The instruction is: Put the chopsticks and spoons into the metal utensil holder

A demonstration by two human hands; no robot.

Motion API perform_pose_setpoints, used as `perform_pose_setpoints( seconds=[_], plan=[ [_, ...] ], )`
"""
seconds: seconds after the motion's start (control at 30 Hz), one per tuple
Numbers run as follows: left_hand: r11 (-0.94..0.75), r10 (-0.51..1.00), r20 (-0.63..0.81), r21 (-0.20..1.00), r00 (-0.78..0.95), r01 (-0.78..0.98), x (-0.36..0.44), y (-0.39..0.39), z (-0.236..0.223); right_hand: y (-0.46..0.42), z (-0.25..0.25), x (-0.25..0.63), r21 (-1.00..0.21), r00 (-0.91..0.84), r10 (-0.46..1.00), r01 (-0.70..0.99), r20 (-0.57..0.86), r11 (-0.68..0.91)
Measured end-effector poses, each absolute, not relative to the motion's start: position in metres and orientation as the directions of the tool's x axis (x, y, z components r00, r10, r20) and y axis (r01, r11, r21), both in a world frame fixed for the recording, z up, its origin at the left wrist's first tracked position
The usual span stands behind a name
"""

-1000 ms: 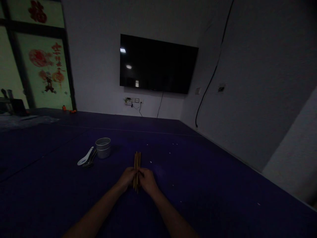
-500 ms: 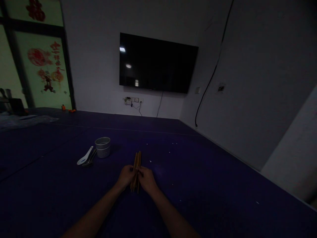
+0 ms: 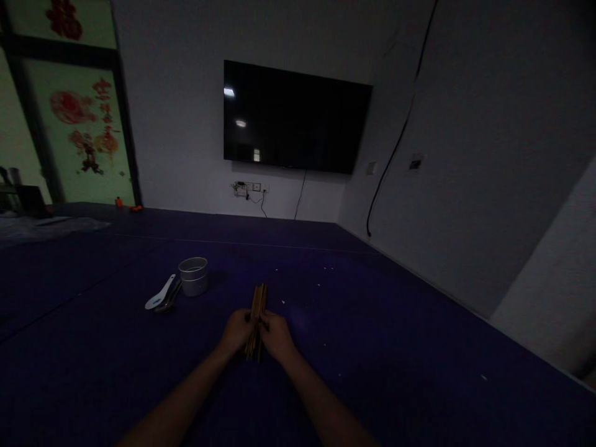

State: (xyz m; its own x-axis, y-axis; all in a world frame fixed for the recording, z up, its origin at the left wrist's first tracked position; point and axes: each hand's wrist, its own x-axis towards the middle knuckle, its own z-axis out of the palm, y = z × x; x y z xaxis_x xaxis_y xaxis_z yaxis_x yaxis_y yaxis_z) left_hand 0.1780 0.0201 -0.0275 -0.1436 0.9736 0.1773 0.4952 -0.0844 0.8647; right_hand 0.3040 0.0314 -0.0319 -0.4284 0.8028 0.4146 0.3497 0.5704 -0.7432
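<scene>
A bundle of light brown chopsticks (image 3: 257, 304) lies lengthwise away from me, low over the dark blue table surface. My left hand (image 3: 237, 330) is closed on the bundle from the left side. From the right, my right hand (image 3: 276, 335) grips the same sticks, its thumb and fingers close to those of the left. The undersides of the fingers are hidden. To the left stands a grey metal cup (image 3: 194, 282), upright. Beside it lie a white spoon (image 3: 161, 293) and a darker metal spoon (image 3: 168, 300), partly behind the white one.
Small white scraps (image 3: 283, 302) dot the blue surface (image 3: 395, 347) on the right. Clear plastic sheeting (image 3: 56, 228) and a dark box (image 3: 32, 200) are at the far left. A television (image 3: 295, 118) hangs on the back wall, and a black cable (image 3: 391, 158) runs down the right wall.
Both hands stay in nearly the same place on the chopsticks, which are drawn slightly closer together. The cup and spoons have not moved.
</scene>
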Motion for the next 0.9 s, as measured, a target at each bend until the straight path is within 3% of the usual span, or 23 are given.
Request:
perform_pose_setpoints(
  seconds=[0.43,0.6,0.9],
  plan=[
    [-0.073,0.977,0.155,0.888,-0.146,0.454,0.1781,0.0149,-0.0211,0.0299,-0.0386,0.3017,-0.685,-0.373,0.829,0.470,0.417,0.556],
    [-0.059,0.985,0.118,0.915,-0.124,0.400,0.1781,0.0158,-0.0234,0.0310,-0.0371,0.3028,-0.697,-0.400,0.815,0.433,0.420,0.571],
    [-0.055,0.985,0.125,0.884,-0.122,0.465,0.1771,0.0147,-0.0215,0.0340,-0.0333,0.3060,-0.667,-0.506,0.745,0.375,0.435,0.644]
  ],
)
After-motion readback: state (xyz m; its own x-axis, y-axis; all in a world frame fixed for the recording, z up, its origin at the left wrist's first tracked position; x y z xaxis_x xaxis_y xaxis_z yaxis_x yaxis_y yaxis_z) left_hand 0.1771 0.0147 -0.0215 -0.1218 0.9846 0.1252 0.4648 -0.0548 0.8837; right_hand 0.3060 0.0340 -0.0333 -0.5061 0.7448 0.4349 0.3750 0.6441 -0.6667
